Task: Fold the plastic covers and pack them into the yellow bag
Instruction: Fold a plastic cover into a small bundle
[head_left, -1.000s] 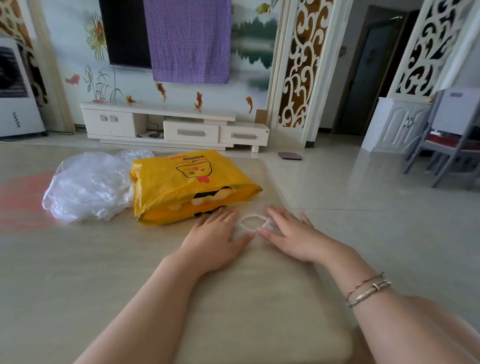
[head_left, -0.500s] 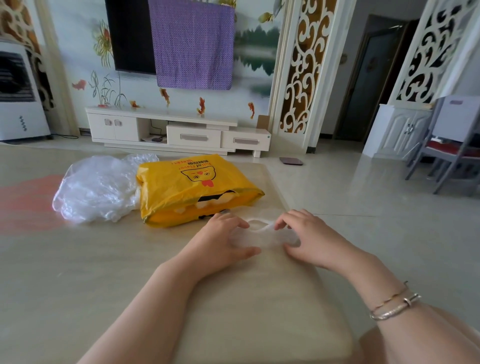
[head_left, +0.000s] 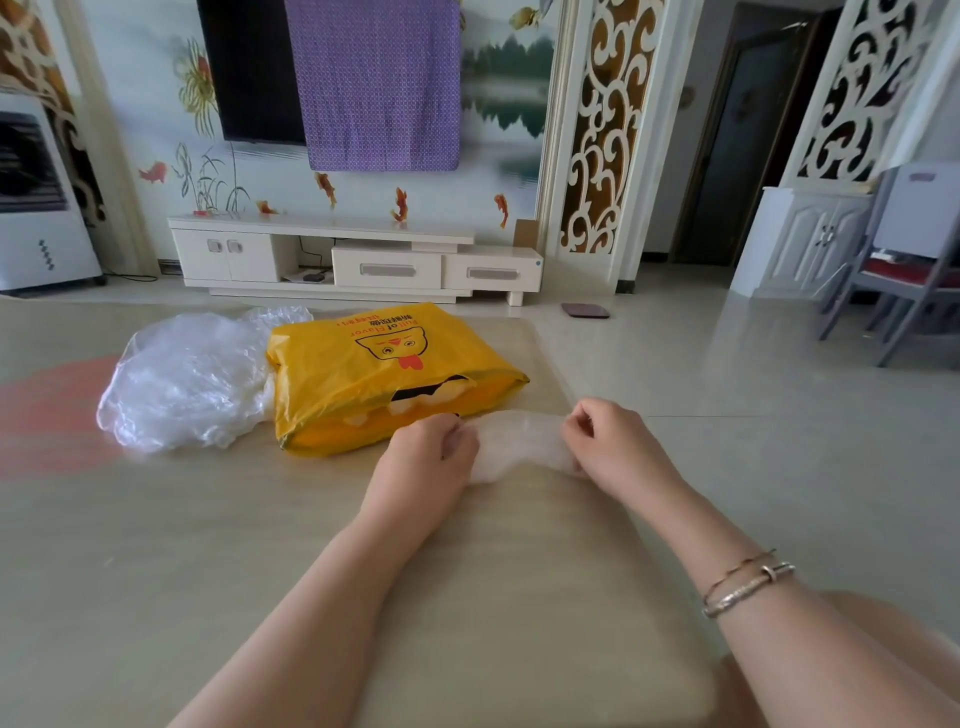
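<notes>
The plastic cover (head_left: 519, 441) that the person works on is thin and almost see-through, so its edges are hard to follow against the pale table (head_left: 156, 571); I cannot tell how many times it is folded. It lies as a short band between the two hands, just in front of the yellow bag (head_left: 384, 374). The left hand (head_left: 423, 457) has its fingers curled around the left end of the cover, and the fingertips are hidden under the hand. The right hand (head_left: 613, 441) pinches the right end with bent fingers; part of the plastic goes under this hand and is not visible.

The yellow bag lies flat on the table, with a cartoon face printed on it. Its near side shows a dark opening, but what is inside is hard to make out. To the left of the bag, touching it, is one heap of clear plastic covers (head_left: 192, 384); the heap is crumpled and the single pieces in it cannot be counted.

I count one yellow bag, one heap, one cover in the hands, and two bracelets (head_left: 748, 584) on the right wrist. The lower right corner is cut off and blurred.
</notes>
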